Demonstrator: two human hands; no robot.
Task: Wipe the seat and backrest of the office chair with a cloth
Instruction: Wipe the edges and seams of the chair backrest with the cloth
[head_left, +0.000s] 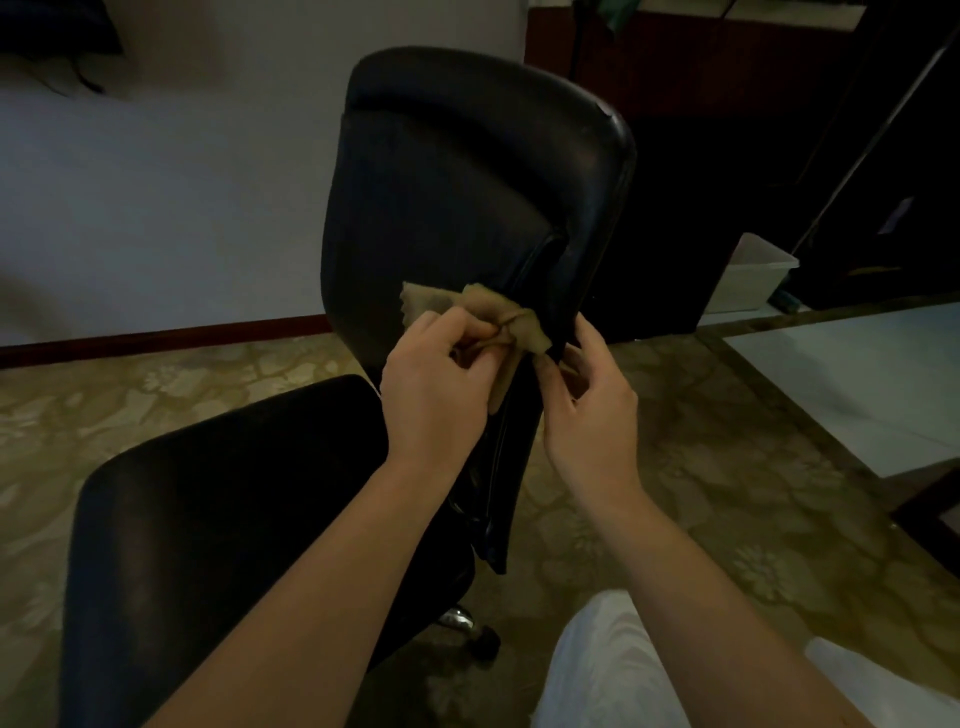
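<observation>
Left hand (441, 384) and right hand (587, 400), fingers clamped on a tan cloth (498, 312), at the right edge of the backrest (447, 197).

no legible text, no labels, no brands, no numbers anywhere
</observation>
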